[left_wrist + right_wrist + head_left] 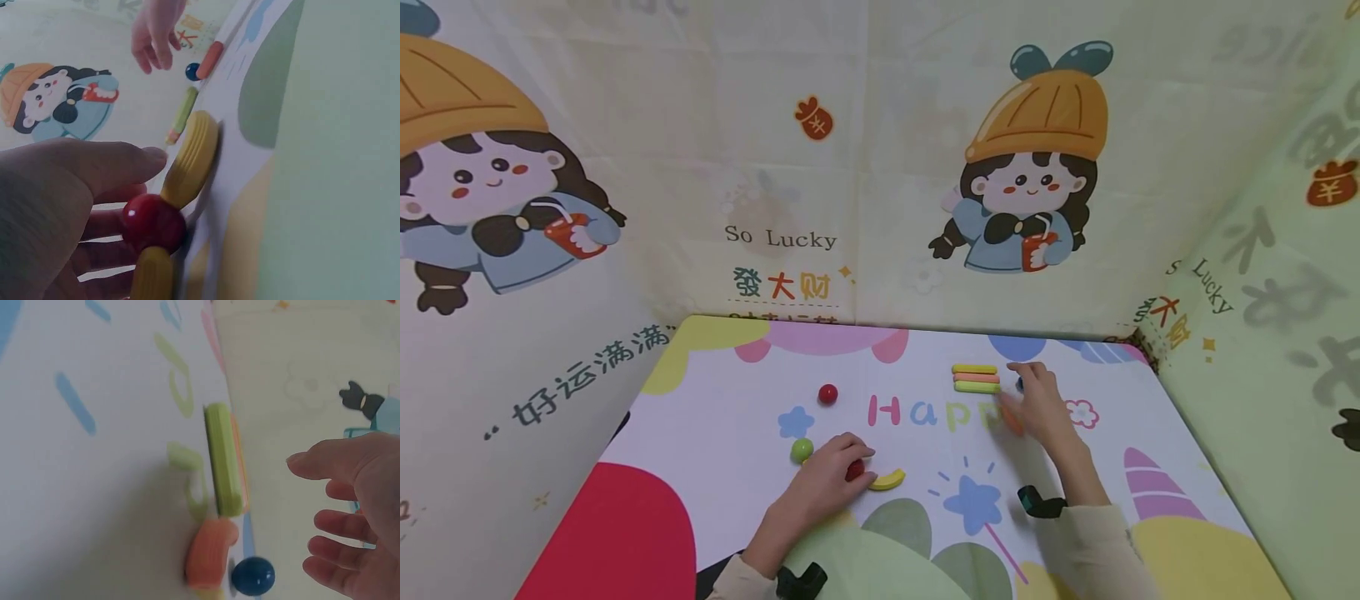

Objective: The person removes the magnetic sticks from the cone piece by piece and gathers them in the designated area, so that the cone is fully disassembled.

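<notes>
At the lower centre of the frame, the left hand (829,477) reached round a lower red ball (854,471), fingers loosely bent behind it and thumb apart; whether a fingertip touched it could not be told. The ball lay between a near yellow curve (153,275) and a far yellow curve (190,159), seemingly against both, so light fingertip contact and a straight upward release looked the safest handling: a sideways brush could have rolled the ball or turned a curve. Right of centre, an orange curve (211,553) lay just beside a blue ball (253,576), and there the right hand (369,512) hung with fingers parted, pinching nothing; coming at that ball from above would have spared the curve. Of the rest, a green ball (802,451) sat left of the left hand, close enough to be knocked by its knuckles, and an upper red ball (827,394) lay well apart, farther up the frame. Right of centre, a yellow stick (974,369), an orange stick (976,378) and a green stick (977,387) lay side by side, near the right hand's thumb side and easily nudged askew.
</notes>
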### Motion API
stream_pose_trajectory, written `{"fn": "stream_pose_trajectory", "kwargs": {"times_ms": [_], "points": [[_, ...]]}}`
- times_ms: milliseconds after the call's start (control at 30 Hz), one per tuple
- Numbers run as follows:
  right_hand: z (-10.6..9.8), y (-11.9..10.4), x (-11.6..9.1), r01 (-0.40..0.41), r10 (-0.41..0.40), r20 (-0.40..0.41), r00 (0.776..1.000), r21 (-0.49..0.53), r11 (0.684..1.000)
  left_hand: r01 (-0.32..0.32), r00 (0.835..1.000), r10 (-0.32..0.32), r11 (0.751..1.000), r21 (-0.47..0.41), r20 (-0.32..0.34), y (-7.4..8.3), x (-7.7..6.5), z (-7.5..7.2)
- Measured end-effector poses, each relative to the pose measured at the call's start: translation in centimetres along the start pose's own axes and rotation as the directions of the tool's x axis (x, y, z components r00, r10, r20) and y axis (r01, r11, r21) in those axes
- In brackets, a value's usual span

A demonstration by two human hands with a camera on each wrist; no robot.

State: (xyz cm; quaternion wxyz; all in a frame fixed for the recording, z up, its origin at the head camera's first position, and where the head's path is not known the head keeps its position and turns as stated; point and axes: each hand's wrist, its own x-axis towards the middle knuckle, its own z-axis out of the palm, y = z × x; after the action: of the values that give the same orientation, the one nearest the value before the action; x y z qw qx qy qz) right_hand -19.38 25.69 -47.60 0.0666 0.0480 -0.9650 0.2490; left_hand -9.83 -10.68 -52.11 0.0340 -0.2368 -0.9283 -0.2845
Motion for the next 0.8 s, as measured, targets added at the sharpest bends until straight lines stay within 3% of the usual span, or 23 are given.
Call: {"fn": "stream_pose_trajectory", "kwargs": {"times_ms": [267, 500, 800], "points": [[0.9, -2.0, -2.0, 0.051, -0.051, -0.001, 0.999, 0.012, 0.999, 0.009, 0.996, -0.011, 1.000, 0.019, 0.089, -0.7, -0.8, -1.0], [1.9, -3.5, -3.5, 0.136, -0.135, -0.031, 0.990, 0.035, 0.990, 0.017, 0.997, -0.019, 0.999, 0.028, 0.073, -0.7, -0.8, -0.9], [3.8, -5.1, -4.8, 0.280, -0.277, -0.065, 0.959, 0.026, 0.960, 0.038, 0.996, -0.039, 0.999, 0.016, 0.085, -0.1, -0.1, -0.4]]}}
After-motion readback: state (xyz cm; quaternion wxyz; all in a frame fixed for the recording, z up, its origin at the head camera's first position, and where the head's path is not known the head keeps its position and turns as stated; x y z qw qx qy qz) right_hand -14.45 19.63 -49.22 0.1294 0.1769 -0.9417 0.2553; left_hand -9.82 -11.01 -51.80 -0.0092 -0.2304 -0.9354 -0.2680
